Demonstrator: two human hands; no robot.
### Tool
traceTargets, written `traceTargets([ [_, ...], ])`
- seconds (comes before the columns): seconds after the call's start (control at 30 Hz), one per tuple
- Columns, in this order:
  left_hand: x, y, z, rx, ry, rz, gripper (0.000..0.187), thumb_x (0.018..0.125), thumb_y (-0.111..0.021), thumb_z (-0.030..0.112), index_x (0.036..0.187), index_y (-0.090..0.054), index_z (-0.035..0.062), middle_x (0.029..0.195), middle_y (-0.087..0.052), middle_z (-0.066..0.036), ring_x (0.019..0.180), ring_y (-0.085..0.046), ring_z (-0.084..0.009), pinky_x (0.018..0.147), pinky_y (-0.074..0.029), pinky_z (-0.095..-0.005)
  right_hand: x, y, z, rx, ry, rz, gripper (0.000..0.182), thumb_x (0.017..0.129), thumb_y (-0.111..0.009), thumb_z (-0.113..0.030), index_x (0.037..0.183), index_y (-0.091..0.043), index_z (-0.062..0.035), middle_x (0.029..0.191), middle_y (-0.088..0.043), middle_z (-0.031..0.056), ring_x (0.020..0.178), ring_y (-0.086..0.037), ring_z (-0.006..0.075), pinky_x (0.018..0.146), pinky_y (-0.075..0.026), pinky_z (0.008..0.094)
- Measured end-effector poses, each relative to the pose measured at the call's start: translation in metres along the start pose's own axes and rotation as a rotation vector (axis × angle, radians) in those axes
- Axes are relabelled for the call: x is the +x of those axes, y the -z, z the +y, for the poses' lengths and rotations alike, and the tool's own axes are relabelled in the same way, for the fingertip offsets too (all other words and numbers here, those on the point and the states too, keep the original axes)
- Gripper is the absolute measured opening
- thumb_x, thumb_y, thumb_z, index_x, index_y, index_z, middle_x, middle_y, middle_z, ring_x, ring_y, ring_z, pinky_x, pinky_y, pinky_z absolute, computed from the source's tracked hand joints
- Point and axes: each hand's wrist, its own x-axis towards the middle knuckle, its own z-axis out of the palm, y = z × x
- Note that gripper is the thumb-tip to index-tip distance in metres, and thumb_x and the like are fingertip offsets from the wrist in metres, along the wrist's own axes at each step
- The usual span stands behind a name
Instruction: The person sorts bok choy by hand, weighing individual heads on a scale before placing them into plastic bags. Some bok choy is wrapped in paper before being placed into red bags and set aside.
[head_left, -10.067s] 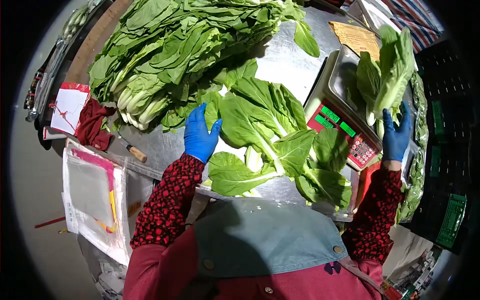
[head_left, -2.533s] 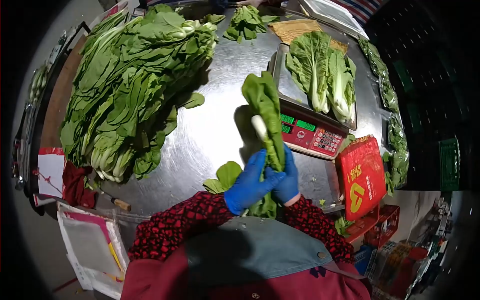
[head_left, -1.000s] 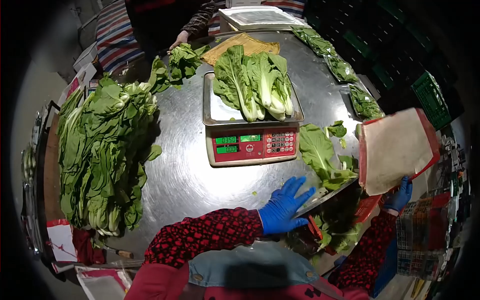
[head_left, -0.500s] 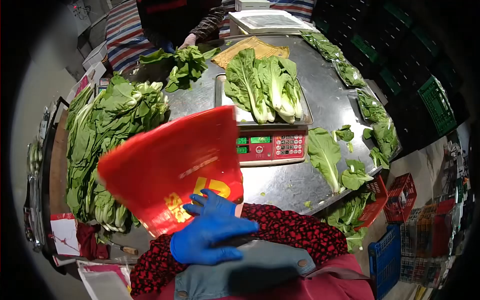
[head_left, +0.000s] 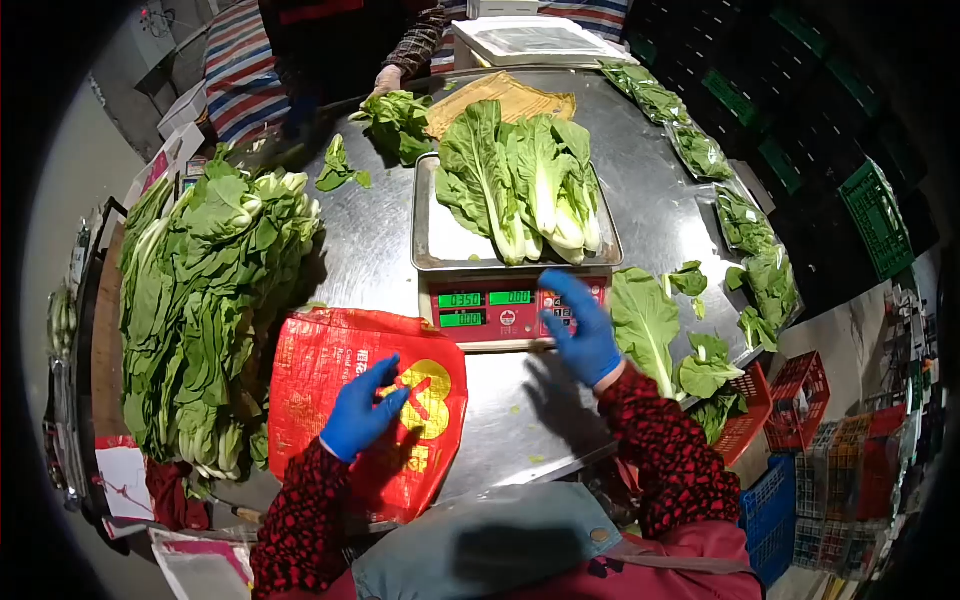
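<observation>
My left hand (head_left: 362,410), in a blue glove, hovers over a flat red plastic bag (head_left: 310,365) printed in yellow, its thumb and fingers apart and empty. At the front of a red digital scale (head_left: 490,318), my gloved right hand (head_left: 583,330) is open, fingers stretched over the keypad and partly covering it. Heads of leafy lettuce (head_left: 545,190) lie on the scale's metal pan (head_left: 428,240). Green digits glow on its display.
A tall heap of leafy greens (head_left: 210,310) fills the table's left side. Loose leaves (head_left: 645,325) lie to the right, bagged greens (head_left: 745,220) along the right edge. Opposite, another person's hand (head_left: 386,82) touches greens (head_left: 398,125). Red crates (head_left: 800,400) stand below right.
The red bag has gone from raised and tilted to flat on the table. My hands have moved apart, the right one to the scale's keypad. The other person's greens have shifted.
</observation>
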Motion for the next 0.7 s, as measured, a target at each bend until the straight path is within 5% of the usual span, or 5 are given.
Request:
traceTargets([
  [0.13,0.099,-0.02,0.073,-0.477,0.083,-0.043,0.067,0.09,-0.06,0.027,0.142,-0.027,-0.0004,0.13,-0.05,-0.013,0.112,-0.053,-0.0184,0.09,-0.045,-0.031,0.072,0.047,0.076,0.092,-0.365,0.247,0.045,0.089,-0.062,-0.024,0.124,-0.049,0.0004,0.106,-0.061,0.0131,0.088,-0.06,0.0187,0.076,-0.049,0.0311],
  [0.33,0.245,-0.054,0.105,-0.487,0.307,0.067,0.041,0.082,-0.067,0.046,0.086,-0.043,0.013,0.062,-0.023,0.007,0.049,-0.025,-0.0051,0.044,-0.029,-0.0291,0.138,0.059,0.132,0.402,-1.054,-0.102,0.065,0.087,-0.059,-0.049,0.13,-0.043,-0.002,0.106,-0.059,0.0158,0.076,-0.055,0.0179,0.058,-0.048,0.0358],
  [0.43,0.279,-0.065,0.113,-0.512,0.287,0.112,0.062,0.078,-0.07,0.047,0.116,-0.051,0.0018,0.087,-0.061,-0.008,0.077,-0.059,-0.0203,0.061,-0.047,-0.0353,0.148,0.018,0.152,0.29,-0.884,-0.102,0.069,0.086,-0.06,-0.049,0.13,-0.043,0.0022,0.116,-0.058,0.0165,0.099,-0.057,0.0226,0.08,-0.048,0.0349],
  [0.53,0.311,-0.083,0.101,-0.54,-0.069,0.083,0.058,0.081,-0.071,0.035,0.123,-0.051,-0.0008,0.111,-0.062,-0.013,0.09,-0.061,-0.0243,0.078,-0.048,-0.0372,0.153,-0.018,0.127,0.969,-0.748,-0.192,0.057,0.088,-0.063,-0.032,0.13,-0.043,0.0017,0.12,-0.058,0.0098,0.103,-0.057,0.0186,0.087,-0.046,0.0307],
  [0.7,0.267,-0.047,0.101,-0.734,-0.259,-0.019,0.05,0.082,-0.069,0.015,0.125,-0.049,-0.0009,0.115,-0.06,-0.011,0.098,-0.06,-0.0205,0.084,-0.049,-0.0324,0.145,-0.043,0.062,0.896,-0.623,-0.095,0.045,0.089,-0.062,-0.02,0.128,-0.046,-0.0028,0.116,-0.059,0.0068,0.097,-0.06,0.0172,0.082,-0.049,0.0305],
])
